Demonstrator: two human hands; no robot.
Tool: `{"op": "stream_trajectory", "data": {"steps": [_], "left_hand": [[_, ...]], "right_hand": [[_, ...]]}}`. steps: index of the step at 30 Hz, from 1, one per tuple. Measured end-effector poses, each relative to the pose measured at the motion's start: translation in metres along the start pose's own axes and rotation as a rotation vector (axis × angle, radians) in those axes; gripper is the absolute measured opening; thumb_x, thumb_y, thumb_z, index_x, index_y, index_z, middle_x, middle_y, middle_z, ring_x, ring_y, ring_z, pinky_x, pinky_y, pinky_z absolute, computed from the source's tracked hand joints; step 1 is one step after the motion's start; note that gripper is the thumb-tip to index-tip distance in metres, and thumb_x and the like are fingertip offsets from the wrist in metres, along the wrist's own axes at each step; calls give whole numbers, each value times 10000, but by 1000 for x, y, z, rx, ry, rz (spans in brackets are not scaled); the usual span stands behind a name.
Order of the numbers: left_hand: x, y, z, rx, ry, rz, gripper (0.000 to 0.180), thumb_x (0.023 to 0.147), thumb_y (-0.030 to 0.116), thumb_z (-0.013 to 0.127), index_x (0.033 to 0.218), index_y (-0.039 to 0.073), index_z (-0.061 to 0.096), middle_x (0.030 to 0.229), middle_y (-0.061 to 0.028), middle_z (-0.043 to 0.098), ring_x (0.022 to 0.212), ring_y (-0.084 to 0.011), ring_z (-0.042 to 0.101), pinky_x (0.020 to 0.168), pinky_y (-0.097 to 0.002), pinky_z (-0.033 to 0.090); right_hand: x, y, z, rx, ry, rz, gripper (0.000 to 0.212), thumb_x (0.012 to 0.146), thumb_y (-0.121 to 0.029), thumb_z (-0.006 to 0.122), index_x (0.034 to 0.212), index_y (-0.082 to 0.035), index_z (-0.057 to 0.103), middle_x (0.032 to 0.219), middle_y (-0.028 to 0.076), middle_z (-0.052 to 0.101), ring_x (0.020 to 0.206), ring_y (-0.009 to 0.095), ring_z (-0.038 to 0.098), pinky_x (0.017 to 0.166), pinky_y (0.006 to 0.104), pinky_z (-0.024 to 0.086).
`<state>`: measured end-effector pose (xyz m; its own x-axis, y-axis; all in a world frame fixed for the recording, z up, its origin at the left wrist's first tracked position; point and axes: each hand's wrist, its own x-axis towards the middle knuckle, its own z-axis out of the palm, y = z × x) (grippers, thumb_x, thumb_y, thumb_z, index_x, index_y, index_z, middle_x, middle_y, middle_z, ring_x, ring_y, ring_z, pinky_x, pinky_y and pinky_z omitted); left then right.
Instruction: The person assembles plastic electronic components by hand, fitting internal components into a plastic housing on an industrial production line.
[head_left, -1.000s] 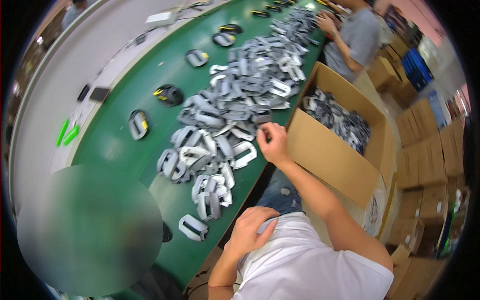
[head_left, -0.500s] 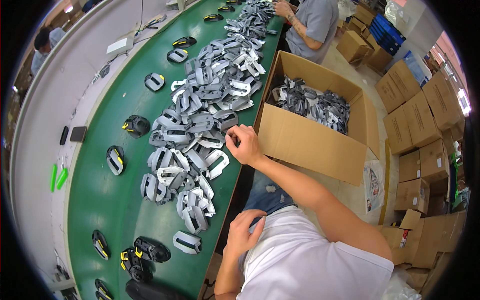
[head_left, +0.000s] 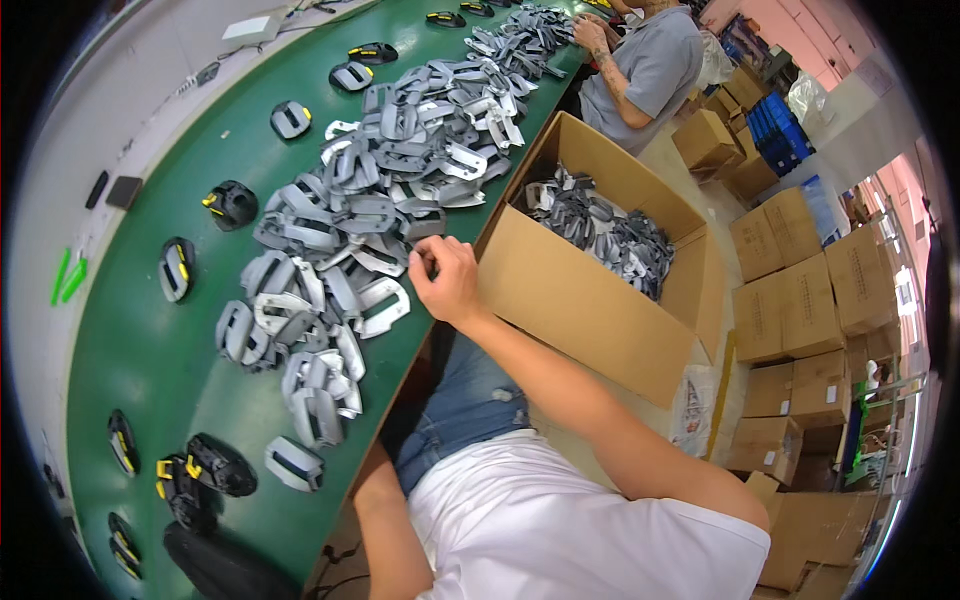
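My right hand (head_left: pixel 447 282) is at the table's near edge, beside a long heap of grey plastic shell parts (head_left: pixel 375 215), each with a slot. Its fingers are curled in towards the thumb; whatever they hold, if anything, is hidden. The forearm of my left arm (head_left: pixel 392 530) reaches up to the table edge, and the hand beyond it is out of sight below the edge. A single grey shell part (head_left: pixel 294 464) lies apart from the heap, on the green table (head_left: pixel 190 370).
An open cardboard box (head_left: pixel 590 310) with more grey parts stands right of the table. Black-and-yellow assemblies (head_left: pixel 178 270) are spread along the table's left side. A co-worker in a grey shirt (head_left: pixel 655 65) is at the far end. Stacked cartons (head_left: pixel 790 310) stand at the right.
The view has swung, so the table and heap sit further left. My left hand, seen before in front of my shirt, has moved out of sight at the table edge. My right hand stays curled by the heap.
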<state>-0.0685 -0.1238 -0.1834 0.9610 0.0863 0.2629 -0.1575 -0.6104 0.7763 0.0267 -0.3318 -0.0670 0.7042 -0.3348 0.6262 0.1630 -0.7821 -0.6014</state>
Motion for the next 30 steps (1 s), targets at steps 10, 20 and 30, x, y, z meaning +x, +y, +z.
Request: {"op": "stream_trajectory", "data": {"steps": [10, 20, 30], "left_hand": [[-16, 21, 51, -15, -158, -34, 177, 840, 160, 551, 891, 14, 638, 807, -161, 623, 724, -329, 596, 694, -423, 472], [-26, 46, 81, -30, -317, -35, 183, 838, 166, 552, 894, 14, 637, 804, -166, 623, 724, -341, 594, 695, -434, 469], [19, 48, 83, 118, -435, 128, 189, 836, 171, 552, 897, 13, 637, 800, -171, 622, 724, -353, 592, 696, -444, 466]], "right_hand": [[1, 4, -98, 202, -106, 202, 83, 830, -107, 602, 868, -34, 611, 721, 42, 604, 681, 99, 587, 627, 250, 470], [-4, 299, -252, -393, -902, 864, 436, 799, -191, 559, 1193, -5, 532, 1094, 156, 606, 962, 249, 595, 800, 320, 463], [-37, 334, -211, -796, -1391, 661, 841, 704, -382, 653, 1364, 17, 317, 1366, 222, 402, 1209, 362, 454, 981, 434, 395]]}}
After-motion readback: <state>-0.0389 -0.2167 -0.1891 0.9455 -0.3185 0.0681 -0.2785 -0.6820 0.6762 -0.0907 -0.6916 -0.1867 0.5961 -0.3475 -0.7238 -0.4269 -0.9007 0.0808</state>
